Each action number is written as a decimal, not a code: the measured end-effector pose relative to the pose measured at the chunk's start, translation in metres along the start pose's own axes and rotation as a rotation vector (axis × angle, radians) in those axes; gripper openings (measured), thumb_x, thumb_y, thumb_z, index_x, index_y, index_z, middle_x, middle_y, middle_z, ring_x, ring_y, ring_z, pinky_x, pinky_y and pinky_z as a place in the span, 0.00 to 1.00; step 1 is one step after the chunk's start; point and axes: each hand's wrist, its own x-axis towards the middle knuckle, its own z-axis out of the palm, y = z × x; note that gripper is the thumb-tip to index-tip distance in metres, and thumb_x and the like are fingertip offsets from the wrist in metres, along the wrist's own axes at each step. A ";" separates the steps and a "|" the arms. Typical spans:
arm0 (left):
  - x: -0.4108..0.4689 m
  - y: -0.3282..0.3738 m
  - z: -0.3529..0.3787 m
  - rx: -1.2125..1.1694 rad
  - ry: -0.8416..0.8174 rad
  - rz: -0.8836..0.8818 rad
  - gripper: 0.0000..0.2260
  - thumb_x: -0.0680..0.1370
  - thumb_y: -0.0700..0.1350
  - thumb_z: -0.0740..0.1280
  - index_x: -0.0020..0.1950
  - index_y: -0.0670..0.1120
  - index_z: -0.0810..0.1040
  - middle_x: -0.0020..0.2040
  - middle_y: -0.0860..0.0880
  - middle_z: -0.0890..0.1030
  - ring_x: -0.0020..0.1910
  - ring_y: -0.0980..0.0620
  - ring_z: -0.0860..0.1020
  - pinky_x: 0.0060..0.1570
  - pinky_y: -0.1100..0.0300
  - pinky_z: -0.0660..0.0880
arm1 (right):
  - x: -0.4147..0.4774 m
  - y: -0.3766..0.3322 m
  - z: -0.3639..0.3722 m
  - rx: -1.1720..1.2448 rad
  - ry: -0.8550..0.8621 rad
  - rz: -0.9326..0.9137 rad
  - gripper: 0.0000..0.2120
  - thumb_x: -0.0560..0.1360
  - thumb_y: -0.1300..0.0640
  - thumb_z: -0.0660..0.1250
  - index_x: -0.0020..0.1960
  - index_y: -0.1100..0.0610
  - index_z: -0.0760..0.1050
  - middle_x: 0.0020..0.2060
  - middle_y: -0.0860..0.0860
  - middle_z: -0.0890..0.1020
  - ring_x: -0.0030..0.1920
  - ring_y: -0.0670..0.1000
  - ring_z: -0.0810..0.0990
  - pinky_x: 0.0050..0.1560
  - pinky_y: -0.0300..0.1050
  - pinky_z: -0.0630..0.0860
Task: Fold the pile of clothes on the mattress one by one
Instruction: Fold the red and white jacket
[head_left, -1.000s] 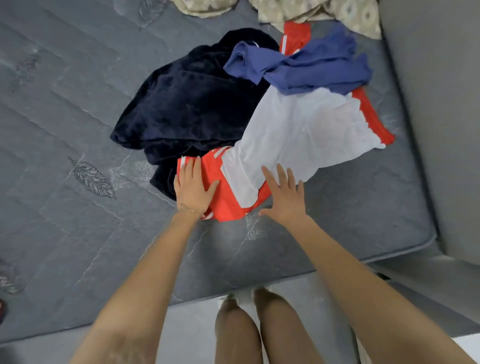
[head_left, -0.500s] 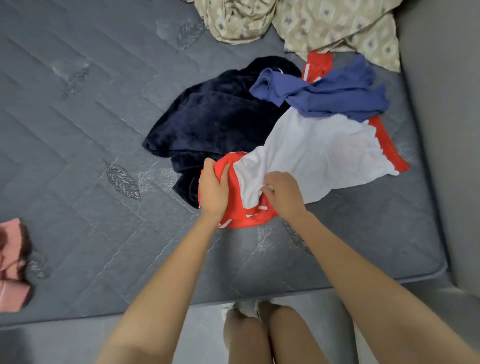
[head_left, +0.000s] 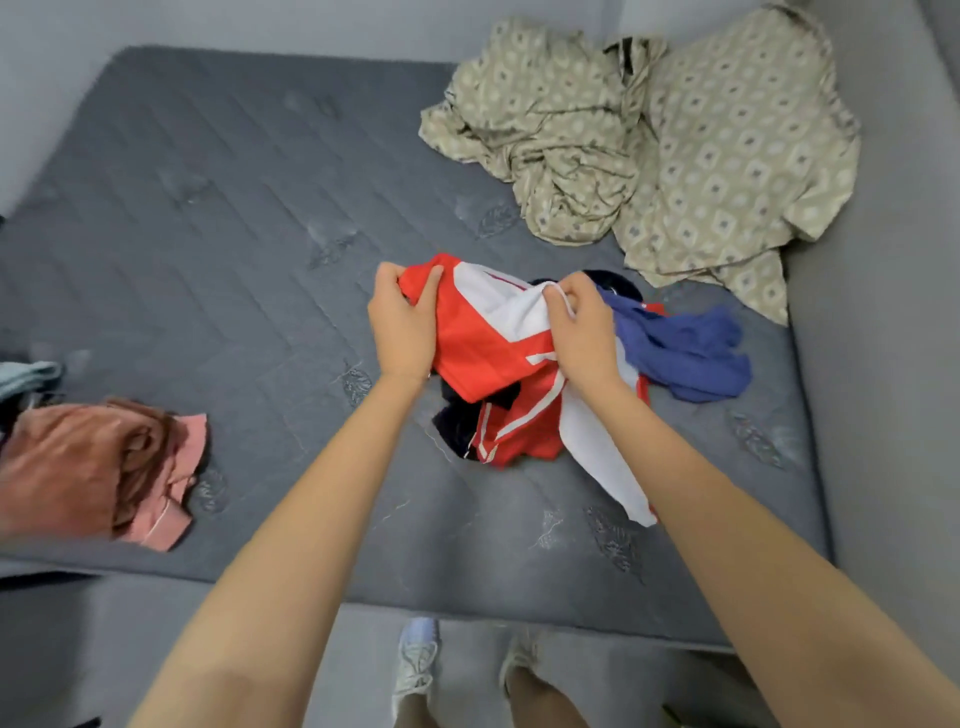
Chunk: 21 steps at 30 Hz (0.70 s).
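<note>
A red and white garment (head_left: 488, 348) hangs bunched above the grey mattress (head_left: 218, 218). My left hand (head_left: 402, 325) grips its red edge at the left. My right hand (head_left: 584, 332) pinches its white part at the right; a white panel trails down past my right forearm. Under the garment lie a dark navy garment (head_left: 457, 426), mostly hidden, and a blue garment (head_left: 685, 348) to the right of my right hand.
A beige patterned sheet (head_left: 675, 145) is crumpled at the mattress's far right. A pink-brown folded garment (head_left: 98, 467) and a light blue cloth (head_left: 26, 376) lie at the left edge. A grey wall runs along the right. My feet (head_left: 415, 665) stand at the front edge.
Both hands went from resting flat on the red and white garment to gripping it, and have lifted it off the pile. The view has tilted up, showing more mattress.
</note>
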 end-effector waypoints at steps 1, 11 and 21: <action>0.008 0.006 -0.015 -0.006 0.017 0.012 0.17 0.78 0.44 0.69 0.36 0.52 0.62 0.34 0.57 0.68 0.32 0.67 0.70 0.37 0.71 0.66 | 0.000 -0.018 0.007 0.022 -0.001 -0.015 0.12 0.80 0.58 0.61 0.39 0.55 0.64 0.29 0.45 0.67 0.31 0.42 0.68 0.37 0.43 0.61; 0.077 0.015 -0.178 -0.059 0.115 0.111 0.18 0.78 0.44 0.68 0.35 0.51 0.60 0.33 0.56 0.65 0.30 0.66 0.67 0.35 0.71 0.65 | -0.045 -0.151 0.123 0.148 0.057 -0.123 0.16 0.79 0.59 0.62 0.35 0.51 0.62 0.29 0.45 0.66 0.31 0.38 0.68 0.35 0.34 0.64; 0.158 -0.022 -0.355 -0.061 0.053 0.178 0.18 0.78 0.43 0.68 0.35 0.51 0.60 0.33 0.56 0.65 0.31 0.66 0.67 0.37 0.70 0.65 | -0.100 -0.265 0.267 0.185 0.158 -0.099 0.12 0.78 0.59 0.63 0.37 0.58 0.66 0.29 0.45 0.68 0.31 0.42 0.67 0.34 0.33 0.64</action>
